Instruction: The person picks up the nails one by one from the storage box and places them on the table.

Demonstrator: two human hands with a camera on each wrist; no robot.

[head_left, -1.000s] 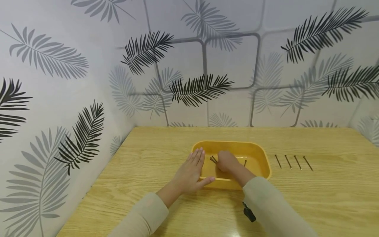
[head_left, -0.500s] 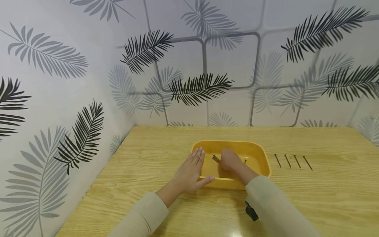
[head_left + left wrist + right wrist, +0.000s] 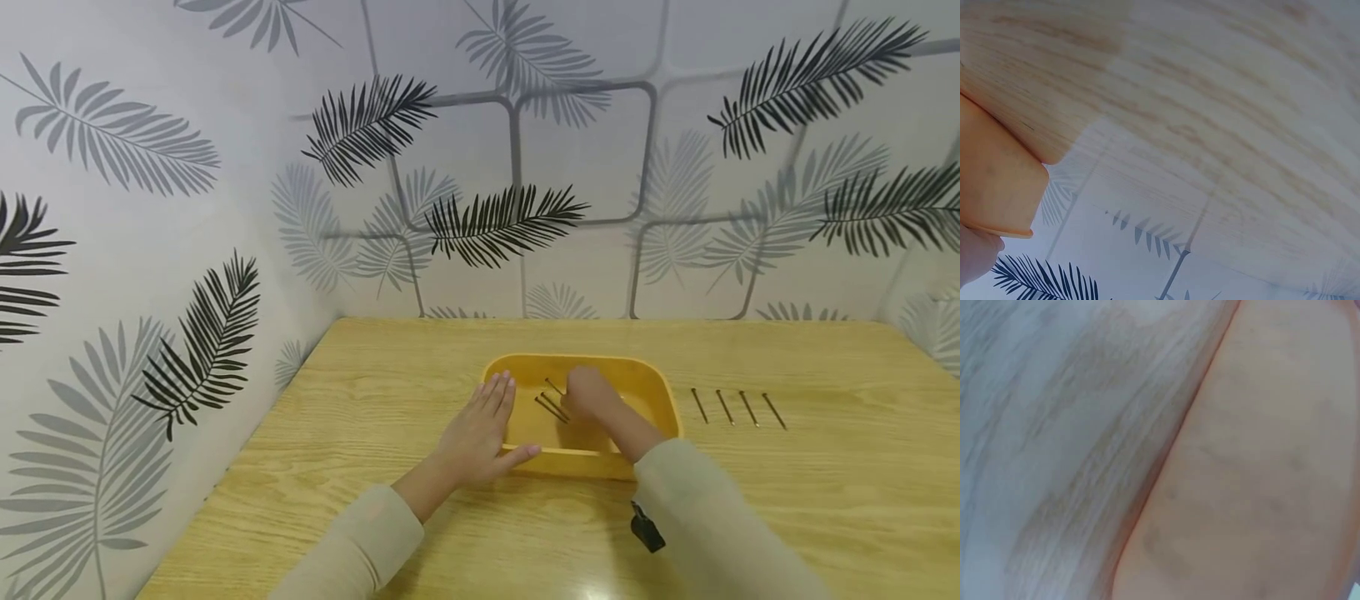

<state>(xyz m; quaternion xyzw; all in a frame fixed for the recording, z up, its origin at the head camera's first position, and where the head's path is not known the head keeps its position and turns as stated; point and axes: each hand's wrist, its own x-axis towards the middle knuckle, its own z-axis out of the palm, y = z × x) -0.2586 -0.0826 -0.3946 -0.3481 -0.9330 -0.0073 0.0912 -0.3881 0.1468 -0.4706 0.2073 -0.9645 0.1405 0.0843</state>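
Note:
In the head view my left hand (image 3: 480, 429) rests with straight fingers on the left end of a yellow plastic tray (image 3: 517, 457), the thumb along its near rim. My right hand (image 3: 596, 396) reaches into the tray with curled fingers; its fingertips are hidden behind the hand. A dark screw (image 3: 553, 385) sticks out to the left from these fingers and seems pinched there. Just below, two more screws (image 3: 551, 408) lie side by side on the tray floor, their lower ends close to the hand. The wrist views show mainly the tray's outer wall (image 3: 1000, 169) and wood.
To the right of the tray, several dark screws (image 3: 738, 408) lie in a spaced row on the wooden table (image 3: 825, 500). A leaf-patterned wall (image 3: 480, 167) stands behind the table. A small black object (image 3: 647, 529) hangs by the right sleeve.
The right hand has shifted slightly right and away inside the tray. The bunched screws have spread apart, with one now separate by the fingers. The left hand stays put.

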